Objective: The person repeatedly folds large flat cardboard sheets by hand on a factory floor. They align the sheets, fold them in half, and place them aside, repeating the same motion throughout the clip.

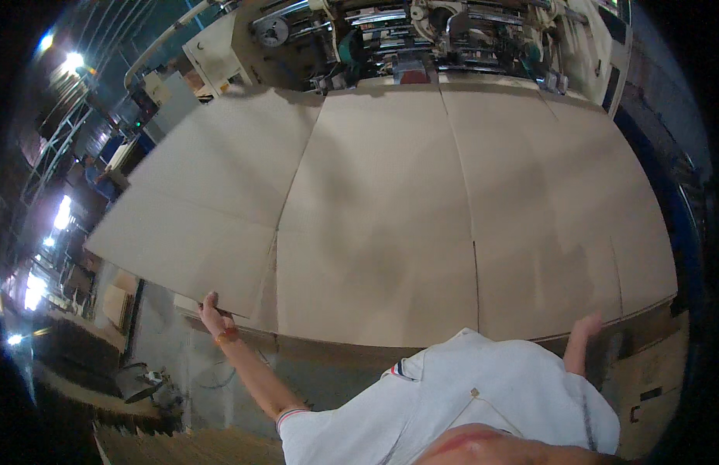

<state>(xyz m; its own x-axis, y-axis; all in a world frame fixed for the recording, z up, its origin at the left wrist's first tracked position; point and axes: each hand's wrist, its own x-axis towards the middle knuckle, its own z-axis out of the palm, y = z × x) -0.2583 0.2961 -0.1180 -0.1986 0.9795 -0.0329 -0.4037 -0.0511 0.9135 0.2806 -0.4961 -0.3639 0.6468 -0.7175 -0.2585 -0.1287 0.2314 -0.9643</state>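
Note:
A wide brown cardboard sheet [375, 217], scored and slit into panels, stretches in front of me up to a machine. My left hand [213, 316] grips its near edge at the left panel, thumb on top and the other fingers mostly hidden under the board. Close to the near edge on the right is my right hand [583, 332], smeared by motion. Whether it touches the board, and how its fingers are set, I cannot make out. More board edges show beneath the sheet along its front.
At the far side stands a machine [421, 39] with rollers, shafts and wheels, its frame meeting the sheet's far edge. Stacked cardboard [650, 380] lies at the lower right. To the left are a round dark object [136, 381] on the floor and a distant person [98, 178].

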